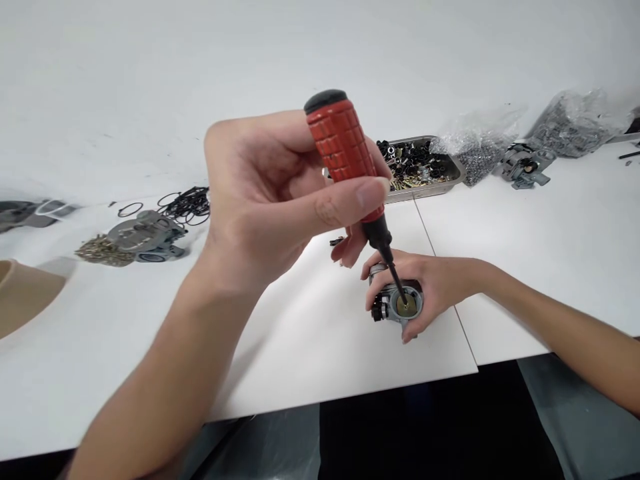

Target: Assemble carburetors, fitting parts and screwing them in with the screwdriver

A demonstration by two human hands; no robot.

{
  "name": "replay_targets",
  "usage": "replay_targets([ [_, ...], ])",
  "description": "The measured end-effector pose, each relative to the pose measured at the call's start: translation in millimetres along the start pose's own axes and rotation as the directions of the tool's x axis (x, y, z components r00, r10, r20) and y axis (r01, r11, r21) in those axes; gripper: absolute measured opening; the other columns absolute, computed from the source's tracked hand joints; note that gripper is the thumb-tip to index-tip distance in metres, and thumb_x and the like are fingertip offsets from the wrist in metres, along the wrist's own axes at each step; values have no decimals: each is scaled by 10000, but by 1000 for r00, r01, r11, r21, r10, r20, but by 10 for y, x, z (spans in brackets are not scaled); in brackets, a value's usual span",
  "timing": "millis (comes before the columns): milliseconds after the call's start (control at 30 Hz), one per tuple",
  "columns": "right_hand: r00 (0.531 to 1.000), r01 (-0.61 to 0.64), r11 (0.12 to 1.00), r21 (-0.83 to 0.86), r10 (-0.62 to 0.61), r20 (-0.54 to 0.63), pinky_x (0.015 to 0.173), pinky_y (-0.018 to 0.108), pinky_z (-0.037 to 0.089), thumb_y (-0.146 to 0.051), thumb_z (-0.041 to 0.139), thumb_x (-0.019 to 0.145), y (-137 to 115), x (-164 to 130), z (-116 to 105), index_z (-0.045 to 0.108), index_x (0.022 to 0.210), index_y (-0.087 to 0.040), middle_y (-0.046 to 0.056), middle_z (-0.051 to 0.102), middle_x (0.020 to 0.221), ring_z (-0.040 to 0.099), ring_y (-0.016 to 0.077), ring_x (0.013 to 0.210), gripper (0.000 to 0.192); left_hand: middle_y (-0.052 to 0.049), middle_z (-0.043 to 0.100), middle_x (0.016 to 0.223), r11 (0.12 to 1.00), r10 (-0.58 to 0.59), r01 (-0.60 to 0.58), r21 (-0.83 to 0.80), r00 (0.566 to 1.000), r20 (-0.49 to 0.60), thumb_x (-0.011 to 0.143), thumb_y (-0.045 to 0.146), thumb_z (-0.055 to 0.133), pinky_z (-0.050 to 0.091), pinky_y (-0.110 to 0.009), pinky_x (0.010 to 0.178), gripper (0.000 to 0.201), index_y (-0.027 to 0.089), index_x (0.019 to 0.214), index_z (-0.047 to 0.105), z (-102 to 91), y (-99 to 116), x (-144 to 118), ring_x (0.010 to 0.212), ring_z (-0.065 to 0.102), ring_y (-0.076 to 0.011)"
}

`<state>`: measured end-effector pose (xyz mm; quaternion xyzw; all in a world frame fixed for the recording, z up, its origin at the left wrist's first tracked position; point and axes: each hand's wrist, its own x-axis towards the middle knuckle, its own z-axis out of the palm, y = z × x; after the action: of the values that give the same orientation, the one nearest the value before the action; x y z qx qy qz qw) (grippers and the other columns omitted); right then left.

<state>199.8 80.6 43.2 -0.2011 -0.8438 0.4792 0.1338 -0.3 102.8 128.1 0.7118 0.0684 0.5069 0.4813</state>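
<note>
My left hand [280,207] grips a screwdriver [343,143] with a red ribbed handle and a black end cap. Its shaft slants down to the right, and the tip meets the brass-coloured disc [406,307] inside the round bore of a small grey metal carburetor [385,293]. Around that carburetor curls my right hand [425,287], holding it on the white table with the bore facing up. Fingers and palm cover part of the body. A small dark piece [337,241] lies behind the left fingers.
At the back, a metal tray [425,190] holds mixed small parts beside clear plastic bags [575,127] of metal pieces. Another carburetor [527,163] stands near them. On the left are black rings [190,203], a metal housing [150,237], brass-coloured screws [103,250] and a beige round object [27,293].
</note>
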Motion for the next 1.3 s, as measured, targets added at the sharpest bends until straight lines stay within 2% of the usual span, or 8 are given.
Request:
replay_targets([
  [67,1000,-6,1000,3,6,-3,1062,355,454,-348,850,721,-1,2,3,667,1146,-259,70,416,1355,463,236,1293,472,-28,609,666,999,-32,32,12,999,-16,785,49,740,445,-248,279,77,83,846,773,7,30,-6,438,583,-123],
  [367,1000,-8,1000,-10,8,-5,1046,358,468,-358,854,717,2,0,-8,666,1134,-260,64,418,1327,478,233,1262,468,-50,631,678,998,61,-63,13,996,70,776,59,747,441,-243,270,103,105,866,769,-50,-69,12,449,613,-155],
  [533,1000,0,1000,-18,0,-8,1084,386,444,-367,856,716,3,1,-10,666,1133,-265,60,429,1312,462,241,1280,469,-19,608,688,999,-46,47,-3,996,76,795,57,740,486,-237,317,87,96,871,749,-22,-36,-7,524,653,-157],
  [767,1000,6,999,-42,-6,-14,1090,394,432,-383,867,700,11,11,-14,673,1126,-271,58,443,1283,457,245,1277,481,4,617,686,997,-60,55,54,992,110,794,112,764,464,-184,363,102,155,883,740,-39,-81,-37,502,624,-107],
  [933,999,-21,1000,-1,21,30,1058,359,449,-386,848,727,0,16,-22,660,1152,-255,66,434,1352,488,223,1240,483,-60,724,928,996,-76,66,62,980,186,790,144,768,506,-227,386,155,175,940,743,40,141,4,661,702,-179],
  [1067,999,-40,999,-8,41,29,1068,364,439,-395,858,710,-21,21,-26,663,1146,-245,68,438,1359,496,225,1228,500,-62,719,789,971,-159,117,206,967,199,879,465,673,522,-261,435,395,209,1179,697,159,375,106,651,680,-182],
  [1200,998,-55,998,1,55,33,1090,378,426,-396,864,699,-24,21,-31,667,1135,-247,66,439,1354,482,238,1259,501,-31,724,789,957,37,-66,284,994,106,860,518,682,590,-282,631,480,234,1247,676,157,373,88,730,687,-171],
  [1300,999,-40,999,-20,41,29,1108,381,410,-409,858,706,-22,18,-31,668,1138,-263,59,419,1357,447,244,1303,493,-52,735,870,962,90,-120,244,987,131,834,379,749,525,-255,492,367,236,1171,731,90,324,79,691,682,-181],
])
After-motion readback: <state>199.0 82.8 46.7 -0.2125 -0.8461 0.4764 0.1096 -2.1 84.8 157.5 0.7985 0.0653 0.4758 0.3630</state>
